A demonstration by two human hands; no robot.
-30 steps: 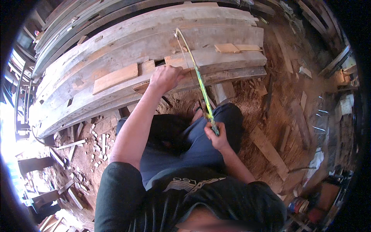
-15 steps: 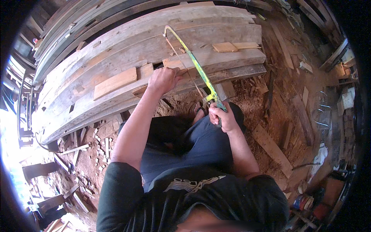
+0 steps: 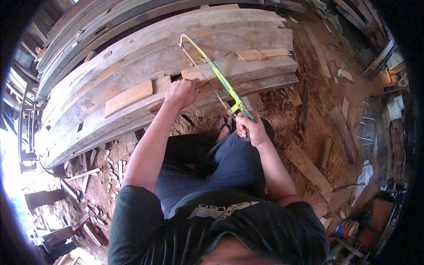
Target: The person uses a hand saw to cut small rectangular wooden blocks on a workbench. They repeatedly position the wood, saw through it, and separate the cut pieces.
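My right hand (image 3: 251, 128) is wrapped round the handle of a hacksaw (image 3: 221, 78) with a scuffed yellow-green frame. Its thin brown blade runs slantwise across the front edge of a stack of thick planks (image 3: 247, 73), just right of my left hand. My left hand (image 3: 181, 94) is closed, its fingers curled down at the front edge of the stack over a light piece of wood (image 3: 191, 73). Part of that piece is hidden by the hand. I cannot make out whether the blade is cutting into it.
Loose offcuts, a flat board (image 3: 129, 98) and a short piece (image 3: 251, 55), lie on the planks. Small wood blocks (image 3: 95, 212) litter the sawdust-covered floor at left. A long board (image 3: 309, 170) lies at right. My sandalled foot (image 3: 224, 128) is below the saw.
The whole view has shifted slightly. The hacksaw's angle has changed a little, its far end lower and nearer against the planks. Both hands keep their grip.
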